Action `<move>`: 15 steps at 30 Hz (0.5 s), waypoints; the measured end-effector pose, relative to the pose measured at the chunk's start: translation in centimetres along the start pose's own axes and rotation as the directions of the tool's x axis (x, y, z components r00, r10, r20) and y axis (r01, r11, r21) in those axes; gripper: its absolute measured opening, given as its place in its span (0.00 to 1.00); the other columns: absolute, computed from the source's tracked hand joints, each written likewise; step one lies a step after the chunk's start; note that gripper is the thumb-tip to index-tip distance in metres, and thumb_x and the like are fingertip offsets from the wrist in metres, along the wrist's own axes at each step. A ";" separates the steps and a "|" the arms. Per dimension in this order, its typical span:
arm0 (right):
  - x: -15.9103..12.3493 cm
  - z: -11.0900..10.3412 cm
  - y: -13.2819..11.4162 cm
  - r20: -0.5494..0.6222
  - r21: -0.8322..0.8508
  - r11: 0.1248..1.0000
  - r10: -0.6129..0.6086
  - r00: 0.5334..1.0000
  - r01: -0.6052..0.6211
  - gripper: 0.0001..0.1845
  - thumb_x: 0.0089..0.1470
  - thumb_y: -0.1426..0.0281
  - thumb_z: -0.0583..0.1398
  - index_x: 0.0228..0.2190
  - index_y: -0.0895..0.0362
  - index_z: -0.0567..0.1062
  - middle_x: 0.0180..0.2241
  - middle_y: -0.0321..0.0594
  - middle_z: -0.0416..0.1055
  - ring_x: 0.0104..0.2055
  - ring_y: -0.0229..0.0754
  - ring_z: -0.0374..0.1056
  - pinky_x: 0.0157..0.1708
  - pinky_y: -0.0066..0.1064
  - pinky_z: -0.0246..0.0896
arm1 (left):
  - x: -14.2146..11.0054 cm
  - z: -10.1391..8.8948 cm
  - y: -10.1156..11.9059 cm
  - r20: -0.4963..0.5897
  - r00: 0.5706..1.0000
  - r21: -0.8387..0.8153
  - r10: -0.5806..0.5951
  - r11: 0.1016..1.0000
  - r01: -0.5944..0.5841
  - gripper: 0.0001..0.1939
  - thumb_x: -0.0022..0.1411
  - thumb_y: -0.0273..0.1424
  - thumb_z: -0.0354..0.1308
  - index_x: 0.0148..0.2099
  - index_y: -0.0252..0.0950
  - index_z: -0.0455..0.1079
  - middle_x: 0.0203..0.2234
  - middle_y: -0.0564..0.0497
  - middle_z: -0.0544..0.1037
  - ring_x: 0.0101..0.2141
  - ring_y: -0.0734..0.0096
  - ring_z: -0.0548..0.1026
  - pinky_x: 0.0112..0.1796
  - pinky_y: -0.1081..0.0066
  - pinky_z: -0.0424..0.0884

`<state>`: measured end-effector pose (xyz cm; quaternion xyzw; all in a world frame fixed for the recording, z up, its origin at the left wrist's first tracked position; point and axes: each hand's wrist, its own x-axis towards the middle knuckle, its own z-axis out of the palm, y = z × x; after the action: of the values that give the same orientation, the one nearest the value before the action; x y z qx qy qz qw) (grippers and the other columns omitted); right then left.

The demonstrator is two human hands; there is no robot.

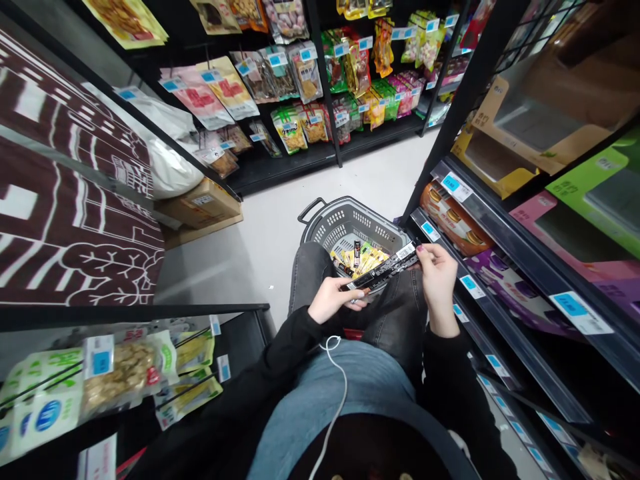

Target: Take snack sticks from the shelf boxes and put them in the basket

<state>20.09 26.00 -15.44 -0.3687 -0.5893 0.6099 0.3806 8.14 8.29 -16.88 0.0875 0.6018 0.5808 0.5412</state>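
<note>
A long, narrow black packet (384,268) with a white label near its right end is stretched between my hands, tilted up to the right. My left hand (336,298) is closed on its lower left end. At the upper right end, my right hand (436,273) pinches it between thumb and fingers. Just beyond and below the packet, a grey shopping basket (330,221) stands on the floor between my knees. Several small yellow, green and black snack packets (367,253) lie in the basket, partly hidden behind the black packet.
Bagged snacks (295,127) hang on black racks ahead. A shelf edge with price tags (470,287) runs close on my right, with boxed goods above. Bags of dried food (125,377) hang at lower left. A cardboard box (205,203) sits on the floor to the left.
</note>
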 end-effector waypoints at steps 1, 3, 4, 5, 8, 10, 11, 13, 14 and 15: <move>0.3 0.2 0.5 -0.016 0.003 1.000 -0.004 1.000 0.004 0.14 0.46 0.59 0.62 0.27 0.58 0.71 0.21 0.33 0.65 0.21 0.36 0.63 0.21 0.31 0.65 | 0.8 -0.4 -0.5 -0.055 0.998 -0.039 0.004 0.999 -0.006 0.16 0.42 0.31 0.70 0.32 0.26 0.74 0.25 0.45 0.79 0.25 0.65 0.79 0.27 0.70 0.77; 1.2 0.5 2.0 -0.073 0.014 1.000 -0.007 0.997 0.008 0.15 0.46 0.58 0.61 0.28 0.58 0.71 0.21 0.33 0.64 0.21 0.36 0.63 0.23 0.32 0.66 | 2.3 -1.5 -1.7 -0.182 0.983 -0.115 0.014 0.993 -0.035 0.14 0.45 0.31 0.68 0.33 0.26 0.73 0.26 0.43 0.80 0.26 0.66 0.79 0.27 0.72 0.77; 1.7 0.6 2.9 -0.107 0.009 1.000 -0.006 0.994 0.007 0.16 0.46 0.57 0.60 0.28 0.58 0.70 0.21 0.33 0.64 0.22 0.36 0.64 0.23 0.32 0.67 | 3.0 -2.2 -2.3 -0.242 0.970 -0.138 0.020 0.989 -0.055 0.14 0.48 0.31 0.67 0.34 0.26 0.73 0.27 0.43 0.80 0.26 0.67 0.79 0.27 0.73 0.76; 2.3 0.7 3.9 -0.135 -0.011 1.000 -0.004 0.991 0.003 0.16 0.47 0.57 0.59 0.29 0.58 0.70 0.22 0.33 0.64 0.22 0.37 0.64 0.24 0.32 0.68 | 3.4 -2.9 -2.9 -0.290 0.957 -0.147 0.027 0.986 -0.072 0.13 0.50 0.31 0.66 0.35 0.26 0.73 0.28 0.42 0.80 0.26 0.69 0.78 0.26 0.75 0.75; 4.2 1.1 6.9 -0.128 -0.185 0.981 0.031 0.991 -0.054 0.17 0.50 0.57 0.55 0.32 0.58 0.70 0.25 0.37 0.68 0.25 0.39 0.67 0.26 0.33 0.68 | 3.8 -5.1 -4.2 -0.354 0.935 -0.128 0.036 0.988 -0.086 0.13 0.53 0.31 0.63 0.38 0.25 0.73 0.28 0.42 0.80 0.23 0.74 0.77 0.22 0.78 0.73; 5.4 1.7 8.8 -0.051 -0.377 0.920 0.090 0.995 -0.103 0.17 0.53 0.60 0.52 0.36 0.59 0.70 0.30 0.43 0.72 0.29 0.42 0.70 0.31 0.34 0.69 | 3.5 -6.3 -4.6 -0.364 0.931 -0.116 0.030 0.990 -0.077 0.14 0.54 0.33 0.62 0.39 0.25 0.73 0.27 0.42 0.80 0.21 0.75 0.75 0.21 0.77 0.72; 6.0 2.0 9.6 -0.022 -0.460 0.880 0.119 0.993 -0.116 0.16 0.53 0.62 0.52 0.37 0.60 0.71 0.33 0.46 0.73 0.33 0.44 0.71 0.35 0.36 0.68 | 3.3 -6.7 -4.7 -0.363 0.932 -0.111 0.026 0.991 -0.071 0.15 0.54 0.33 0.62 0.39 0.25 0.73 0.27 0.42 0.80 0.21 0.74 0.75 0.21 0.76 0.72; 6.8 2.4 10.9 -0.005 -0.561 0.817 0.158 0.987 -0.133 0.15 0.51 0.68 0.52 0.39 0.62 0.71 0.38 0.51 0.74 0.40 0.48 0.71 0.44 0.40 0.64 | 2.8 -7.2 -4.6 -0.359 0.933 -0.103 0.021 0.993 -0.062 0.16 0.55 0.36 0.61 0.40 0.25 0.73 0.28 0.42 0.80 0.21 0.74 0.75 0.21 0.76 0.72; 7.1 2.4 11.3 -0.013 -0.579 0.803 0.165 0.986 -0.142 0.15 0.50 0.70 0.53 0.38 0.62 0.72 0.38 0.53 0.74 0.43 0.49 0.71 0.47 0.42 0.61 | 2.7 -7.3 -4.5 -0.360 0.933 -0.097 0.020 0.994 -0.059 0.17 0.55 0.37 0.61 0.40 0.26 0.73 0.29 0.41 0.80 0.21 0.74 0.75 0.22 0.75 0.72; 7.3 2.2 11.5 -0.025 -0.586 0.796 0.170 0.985 -0.152 0.14 0.49 0.72 0.53 0.37 0.62 0.72 0.38 0.54 0.74 0.44 0.50 0.70 0.49 0.43 0.59 | 2.5 -7.3 -4.4 -0.361 0.932 -0.090 0.020 0.994 -0.056 0.18 0.54 0.38 0.61 0.40 0.26 0.73 0.29 0.41 0.80 0.21 0.74 0.75 0.22 0.75 0.72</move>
<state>14.61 31.40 -26.89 -0.5077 -0.7205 0.4338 0.1867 3.90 4.34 -23.65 -0.0355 0.6594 0.6264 0.4141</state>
